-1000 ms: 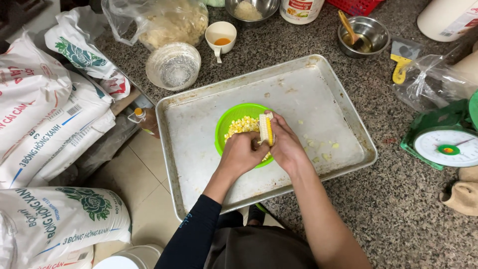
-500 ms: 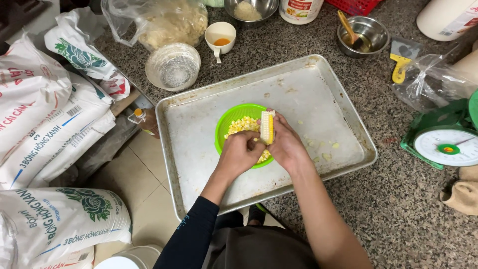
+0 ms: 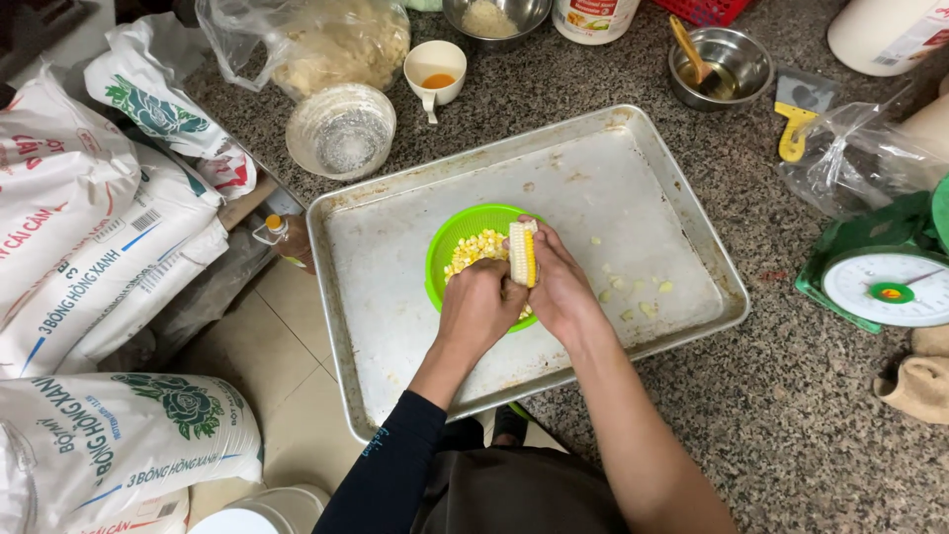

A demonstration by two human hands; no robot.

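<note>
Head view, looking down. Nearest: person's torso at the bottom edge, left arm in a dark sleeve, right forearm bare.

Left hand is clenched into a fist over the near rim of the green colander, thumb side pressed against the corn cob. Cannot tell whether it grips the cob or only pushes on it. Right hand is closed around the cob from the right, holding it upright with its lower end hidden between the hands. Cob shows yellow kernels on the facing side and a bare pale strip along the left.

Loose yellow kernels lie inside the colander, left of the cob. Colander sits on the metal baking tray, near its middle. A few pale scraps lie on the tray just right of the right hand.

Tray rests on the speckled stone counter. Right of the tray: green dial scale, clear plastic bag behind it, yellow-handled scraper.

Beyond the tray: clear ribbed bowl, white cup with orange liquid, small steel bowl with a spoon in it, a bag of pale crumbs.

Left, off the counter: stacked white printed sacks.
</note>
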